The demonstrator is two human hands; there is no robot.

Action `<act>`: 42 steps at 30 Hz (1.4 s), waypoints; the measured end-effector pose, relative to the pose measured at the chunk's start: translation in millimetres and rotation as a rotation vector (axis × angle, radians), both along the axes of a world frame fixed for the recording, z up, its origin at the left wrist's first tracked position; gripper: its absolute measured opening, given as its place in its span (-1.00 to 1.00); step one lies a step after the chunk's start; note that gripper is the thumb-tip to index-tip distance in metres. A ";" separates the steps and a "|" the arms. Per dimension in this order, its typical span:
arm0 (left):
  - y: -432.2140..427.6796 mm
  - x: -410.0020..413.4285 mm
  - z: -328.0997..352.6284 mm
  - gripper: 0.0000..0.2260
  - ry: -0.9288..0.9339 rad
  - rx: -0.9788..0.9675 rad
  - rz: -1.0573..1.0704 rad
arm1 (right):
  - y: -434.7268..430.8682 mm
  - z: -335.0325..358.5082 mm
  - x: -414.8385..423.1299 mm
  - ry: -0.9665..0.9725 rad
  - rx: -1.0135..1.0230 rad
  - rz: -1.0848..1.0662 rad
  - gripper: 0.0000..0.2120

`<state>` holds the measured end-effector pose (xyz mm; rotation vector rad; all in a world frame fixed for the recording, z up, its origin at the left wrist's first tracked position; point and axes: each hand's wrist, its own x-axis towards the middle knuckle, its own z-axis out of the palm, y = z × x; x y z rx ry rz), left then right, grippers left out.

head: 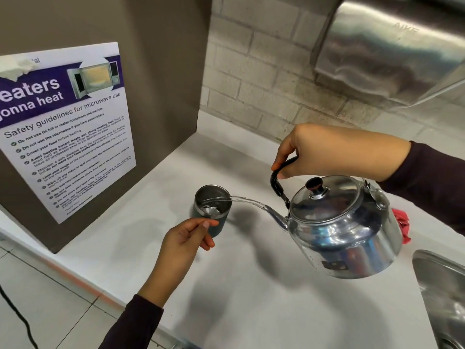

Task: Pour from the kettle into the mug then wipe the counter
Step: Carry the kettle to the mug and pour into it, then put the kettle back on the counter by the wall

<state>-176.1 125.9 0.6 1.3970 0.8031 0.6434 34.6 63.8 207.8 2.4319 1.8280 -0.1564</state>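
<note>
A shiny metal kettle [344, 230] hangs tilted above the white counter [251, 298], spout pointing left. My right hand [334, 152] grips its black handle from above. A clear stream of water arcs from the spout into a dark green mug [212, 210] with a steel inside, which stands upright on the counter. My left hand [186, 244] rests against the mug's near side, fingers curled at its wall. A red cloth [402, 225] lies on the counter behind the kettle, mostly hidden by it.
A brown cabinet side with a microwave safety poster [65, 127] stands left of the mug. A steel sink [442, 293] sits at the right edge. A metal dispenser [392, 49] hangs on the brick wall above. The counter's front edge drops to tiled floor at the lower left.
</note>
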 end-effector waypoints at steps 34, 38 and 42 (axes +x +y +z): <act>-30.6 83.1 5.5 -0.70 -0.054 0.122 -0.265 | -156.8 -77.5 106.2 0.431 0.629 -0.781 -0.42; -49.3 113.8 1.1 -0.70 -0.032 0.122 -0.322 | -170.5 -86.9 147.7 0.375 0.668 -0.828 -0.41; -68.3 141.8 -5.8 -0.72 0.005 0.107 -0.346 | -174.2 -103.7 196.5 0.335 0.680 -0.843 -0.44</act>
